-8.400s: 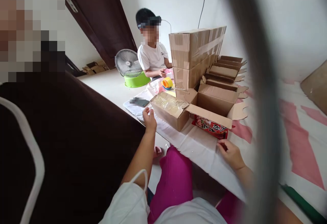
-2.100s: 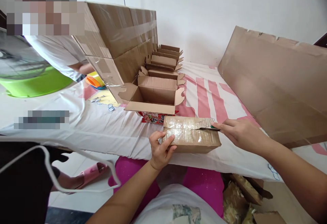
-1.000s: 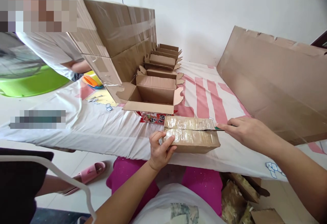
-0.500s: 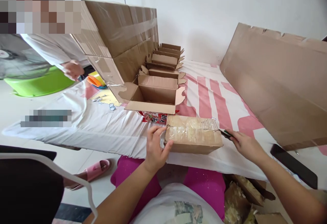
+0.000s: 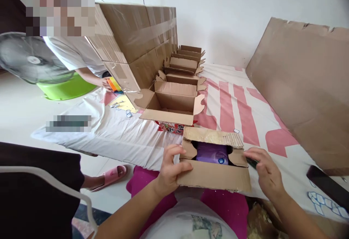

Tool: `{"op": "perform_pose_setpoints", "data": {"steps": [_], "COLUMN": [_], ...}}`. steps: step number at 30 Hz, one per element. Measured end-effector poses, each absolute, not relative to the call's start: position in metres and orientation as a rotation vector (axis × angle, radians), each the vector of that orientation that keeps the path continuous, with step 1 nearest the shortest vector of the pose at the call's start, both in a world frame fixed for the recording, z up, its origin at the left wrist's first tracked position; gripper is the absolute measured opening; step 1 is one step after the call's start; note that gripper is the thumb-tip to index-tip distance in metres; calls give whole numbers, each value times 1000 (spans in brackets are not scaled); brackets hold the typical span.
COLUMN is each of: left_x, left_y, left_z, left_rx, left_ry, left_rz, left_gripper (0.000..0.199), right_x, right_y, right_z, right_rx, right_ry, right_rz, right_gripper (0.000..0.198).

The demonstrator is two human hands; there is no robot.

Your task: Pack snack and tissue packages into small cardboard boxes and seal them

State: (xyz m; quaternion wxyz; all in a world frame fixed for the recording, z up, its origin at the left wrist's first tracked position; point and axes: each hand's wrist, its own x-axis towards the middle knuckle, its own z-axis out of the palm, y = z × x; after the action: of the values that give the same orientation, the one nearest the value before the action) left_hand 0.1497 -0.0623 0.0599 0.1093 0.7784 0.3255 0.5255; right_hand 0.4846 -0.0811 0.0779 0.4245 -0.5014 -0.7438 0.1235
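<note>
The left hand (image 5: 169, 170) grasps one end of the open, oblong brown cardboard box (image 5: 214, 176) on white-and-pink cloth (image 5: 125, 130). It looks stiff and light, best held by its ends; the glossy purple packet (image 5: 208, 154) inside, softer. The right hand (image 5: 268, 173) half-curls at the other end; whether it clasps the thin dark-green tool (image 5: 253, 163), I can't tell.

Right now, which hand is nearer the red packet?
Left. The left hand is in front of the red packet; the right hand farther, by the right end of the held box.
</note>
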Motion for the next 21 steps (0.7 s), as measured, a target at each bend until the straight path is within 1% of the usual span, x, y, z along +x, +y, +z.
{"op": "perform_pose_setpoints", "data": {"steps": [3,5,8,11,12,15,17,19,21], "left_x": [147,144,142,142,143,142,141,141,141], "left_y": [-62,-61,-60,-56,-53,-45,-41,-40,-40], "left_z": [52,49,43,32,27,9,-1,-8,-12], "left_rx": [2306,2325,2236,1903,1793,1587,1536,1516,1535], "left_ry": [902,873,896,1046,1067,1001,939,906,913], "left_rz": [1550,1538,1562,1580,1551,1393,1296,1239,1211], "left_gripper": [10,17,27,28,32,64,79,86,87], "right_x": [475,473,473,475,475,476,477,479,480], "right_y": [-88,-88,-85,-82,-82,-81,-80,-78,-74], "right_z": [77,76,81,88,90,92,93,97,102], "right_rx": [-1256,-1263,-1209,-1180,-1185,-1195,-1190,-1201,-1225], "right_ry": [-1991,-2052,-2199,-2342,-2369,-2394,-2415,-2481,-2575], "right_rz": [225,128,69,21,5,-9,6,25,32], "right_gripper": [35,35,29,38,40,36,35,41,54]}}
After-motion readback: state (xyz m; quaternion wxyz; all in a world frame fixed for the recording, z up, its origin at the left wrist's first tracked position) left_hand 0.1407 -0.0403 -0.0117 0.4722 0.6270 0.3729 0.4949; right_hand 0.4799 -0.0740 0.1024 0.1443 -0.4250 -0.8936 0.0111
